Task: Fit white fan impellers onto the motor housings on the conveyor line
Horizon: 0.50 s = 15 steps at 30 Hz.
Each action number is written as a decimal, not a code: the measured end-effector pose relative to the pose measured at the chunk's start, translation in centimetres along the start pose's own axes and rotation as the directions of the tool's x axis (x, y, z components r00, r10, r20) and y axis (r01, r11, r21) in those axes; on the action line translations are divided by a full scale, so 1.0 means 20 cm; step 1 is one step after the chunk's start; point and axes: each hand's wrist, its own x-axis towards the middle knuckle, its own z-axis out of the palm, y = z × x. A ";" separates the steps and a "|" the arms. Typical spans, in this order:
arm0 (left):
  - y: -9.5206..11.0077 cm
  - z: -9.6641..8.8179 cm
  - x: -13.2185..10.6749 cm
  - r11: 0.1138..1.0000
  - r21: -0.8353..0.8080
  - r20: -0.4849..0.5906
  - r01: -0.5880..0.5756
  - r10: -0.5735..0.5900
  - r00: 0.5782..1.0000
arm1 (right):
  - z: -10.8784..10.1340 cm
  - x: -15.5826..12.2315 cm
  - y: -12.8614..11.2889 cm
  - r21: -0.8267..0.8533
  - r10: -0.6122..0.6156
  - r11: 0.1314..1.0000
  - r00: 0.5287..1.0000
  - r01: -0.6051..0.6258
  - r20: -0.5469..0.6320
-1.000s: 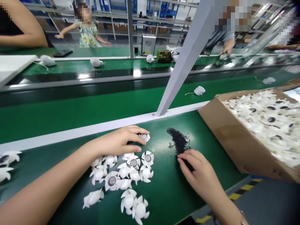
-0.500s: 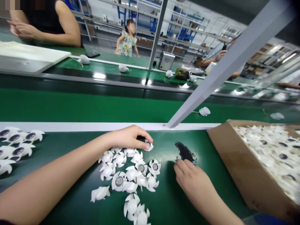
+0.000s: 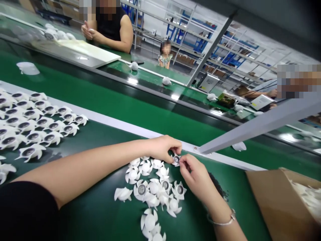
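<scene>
Head view, frame tilted. Small white plastic impeller (image 3: 176, 159), dark disc at its hub, pinched between left hand (image 3: 164, 149) and right hand (image 3: 194, 174), at 12 o'clock of a loose heap of like impellers (image 3: 150, 182) on the green conveyor belt (image 3: 100, 217). Fingers cover much of the part; its blades are hard to make out, and exact contact points cannot be read. Left grip closed on it from 9 o'clock, fingers curled. Right grip closed from 5 o'clock, thumb and forefinger together, wrist bent, silver bracelet (image 3: 222, 217) on the forearm. Black granules (image 3: 217, 185) at 4 o'clock, partly hidden behind the right hand. Cardboard box (image 3: 281, 204) cut off by the frame, further out at 4 o'clock; contents barely show. Ordered rows of impellers (image 3: 27, 130) at 9 o'clock.
</scene>
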 end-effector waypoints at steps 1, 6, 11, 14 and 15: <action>0.00 0.00 0.00 1.000 -0.031 0.008 0.006 -0.006 1.000 | 0.02 0.00 0.00 -0.028 -0.009 1.000 1.000 0.009 -0.017; 0.00 0.01 0.01 0.992 -0.111 0.009 0.067 -0.066 0.998 | 0.04 0.02 0.02 -0.189 -0.015 0.982 0.999 0.006 -0.046; -0.01 0.01 0.01 0.991 -0.112 0.004 0.074 -0.074 0.997 | 0.04 0.03 0.03 -0.383 -0.079 0.922 0.995 0.050 -0.059; -0.02 0.02 0.01 0.990 -0.107 0.007 0.088 -0.087 0.996 | 0.03 0.03 0.02 -0.439 -0.164 0.888 0.986 0.134 -0.032; -0.02 0.02 0.01 0.990 -0.105 0.007 0.093 -0.092 0.996 | 0.02 0.03 0.02 -0.457 -0.198 0.873 0.980 0.169 -0.016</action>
